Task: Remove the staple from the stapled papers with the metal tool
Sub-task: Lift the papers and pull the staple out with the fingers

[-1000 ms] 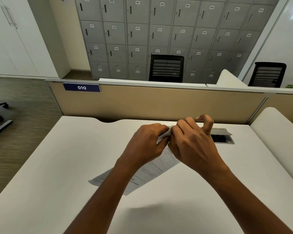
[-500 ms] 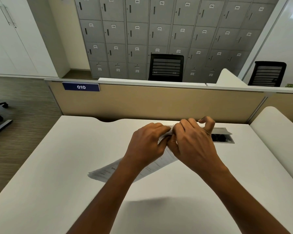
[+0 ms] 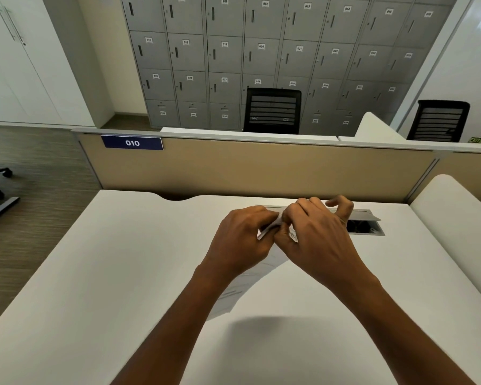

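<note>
Where the papers (image 3: 247, 279) sit: corner raised near the desk's (image 3: 122, 259) far edge, beside the cable hatch (image 3: 367, 227).
Left hand (image 3: 243, 240): pinches that corner.
Right hand (image 3: 314, 237): curled tight on it; metal tool hidden.
Risk: a skewed pull tears the papers; the freed staple drops into the hatch.

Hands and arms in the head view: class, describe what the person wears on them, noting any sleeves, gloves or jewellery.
Nothing worn shows. The left hand and right hand are bare: no gloves, and no rings that can be seen. The left forearm and right forearm are bare too, with no sleeve, watch or bracelet down to the picture's bottom edge.
</note>
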Demonstrator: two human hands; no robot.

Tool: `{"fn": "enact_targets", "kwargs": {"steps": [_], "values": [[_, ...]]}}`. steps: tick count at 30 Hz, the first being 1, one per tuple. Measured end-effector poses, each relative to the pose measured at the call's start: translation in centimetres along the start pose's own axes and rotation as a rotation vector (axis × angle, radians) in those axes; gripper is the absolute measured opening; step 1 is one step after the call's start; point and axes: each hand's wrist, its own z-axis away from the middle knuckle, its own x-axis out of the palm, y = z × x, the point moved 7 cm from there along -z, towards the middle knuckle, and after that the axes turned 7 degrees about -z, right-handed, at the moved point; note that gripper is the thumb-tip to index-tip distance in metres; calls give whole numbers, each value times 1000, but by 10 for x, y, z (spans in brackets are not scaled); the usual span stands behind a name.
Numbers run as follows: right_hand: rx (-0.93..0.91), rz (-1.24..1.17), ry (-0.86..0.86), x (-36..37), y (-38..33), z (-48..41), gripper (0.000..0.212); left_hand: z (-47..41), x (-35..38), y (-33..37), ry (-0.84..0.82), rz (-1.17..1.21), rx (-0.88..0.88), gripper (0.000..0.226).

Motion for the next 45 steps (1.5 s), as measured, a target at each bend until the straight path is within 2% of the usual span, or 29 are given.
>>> {"fn": "enact_targets", "kwargs": {"steps": [6, 13, 17, 22, 29, 36, 41, 45], "values": [[-35, -68, 42, -3, -1, 2, 28, 2, -1, -10, 29, 269, -97, 13], [85, -494, 1, 2, 14, 5, 15, 11, 1, -31, -16, 531, -309, 17], [101, -588, -102, 7, 20, 5, 9, 18, 0, -44, -7, 654, -415, 10], [67, -574, -117, 14, 14, 3, 9, 29, -6, -56, 33, 712, -484, 10], [-67, -481, -1, 19, -16, -8, 13, 48, -11, -75, 93, 793, -589, 21], [-133, -420, 59, 22, -50, -16, 14, 60, -34, -92, 136, 825, -587, 30], [-149, -424, 70, 22, -70, -21, 18, 80, -44, -106, -14, 873, -572, 16], [-152, -438, 66, 24, -80, -21, 17, 99, -47, -113, -99, 849, -580, 19]]}}
